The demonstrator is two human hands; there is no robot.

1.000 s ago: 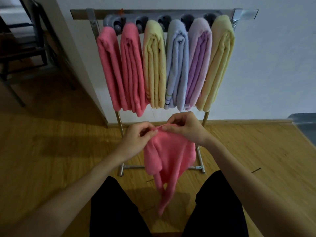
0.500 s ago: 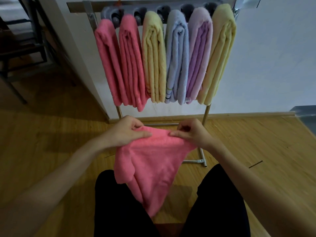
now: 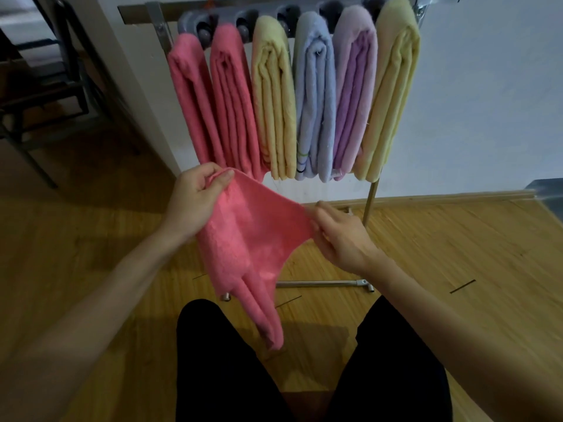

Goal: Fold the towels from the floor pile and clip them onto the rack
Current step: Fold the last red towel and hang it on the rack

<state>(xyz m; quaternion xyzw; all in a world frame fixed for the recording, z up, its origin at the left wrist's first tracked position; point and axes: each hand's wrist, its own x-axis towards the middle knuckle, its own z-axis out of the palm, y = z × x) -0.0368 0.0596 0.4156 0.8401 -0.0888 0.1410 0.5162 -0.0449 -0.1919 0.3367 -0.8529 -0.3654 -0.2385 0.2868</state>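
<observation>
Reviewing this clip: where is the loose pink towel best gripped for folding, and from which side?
By its top edge: left hand pinches the left corner, right hand the right. The pink towel hangs bunched below, so gripping both upper corners from the sides spreads it flat.

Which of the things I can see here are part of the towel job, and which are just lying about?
Part of the job:
- pink towel, stretched between the left hand and right hand
- rack
- six folded towels hanging on it

Just lying about:
- dark chair frame, far left
- wooden floor
- white wall
</observation>
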